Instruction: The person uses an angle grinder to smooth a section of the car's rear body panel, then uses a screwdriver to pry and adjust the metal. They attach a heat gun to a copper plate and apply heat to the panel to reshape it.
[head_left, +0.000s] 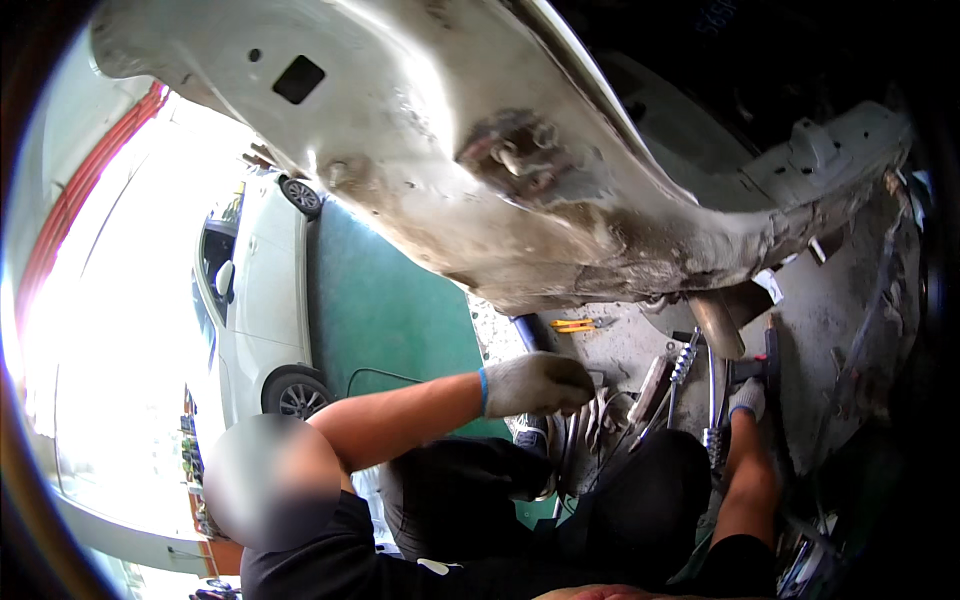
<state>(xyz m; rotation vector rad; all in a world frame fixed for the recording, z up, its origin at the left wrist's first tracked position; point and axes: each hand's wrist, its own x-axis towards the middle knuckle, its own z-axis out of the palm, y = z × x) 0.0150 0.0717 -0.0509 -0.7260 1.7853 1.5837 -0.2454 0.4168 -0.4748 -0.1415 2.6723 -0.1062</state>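
Observation:
My left hand (535, 384), in a grey work glove, is held out over the tools below the white metal body panel (400, 180), its fingers curled; what they hold, if anything, is hidden. My right hand (746, 398), also gloved, grips a black tool with a handle (752, 368) at the right. Beside it lie a spring-coiled tool (681, 366), long metal bars (713, 390) and a pale elongated block (652, 385). Yellow-handled pliers (575, 325) lie farther back, under the panel's lower edge. The panel has a dented, rusty brown patch.
A white car (255, 300) stands at the left on the green floor (390, 300), with a bright opening and red pipes (90, 170) beyond. A dark hose (385, 373) runs along the floor. A grey surface (850, 340) with cables extends right. My knees are bent among the tools.

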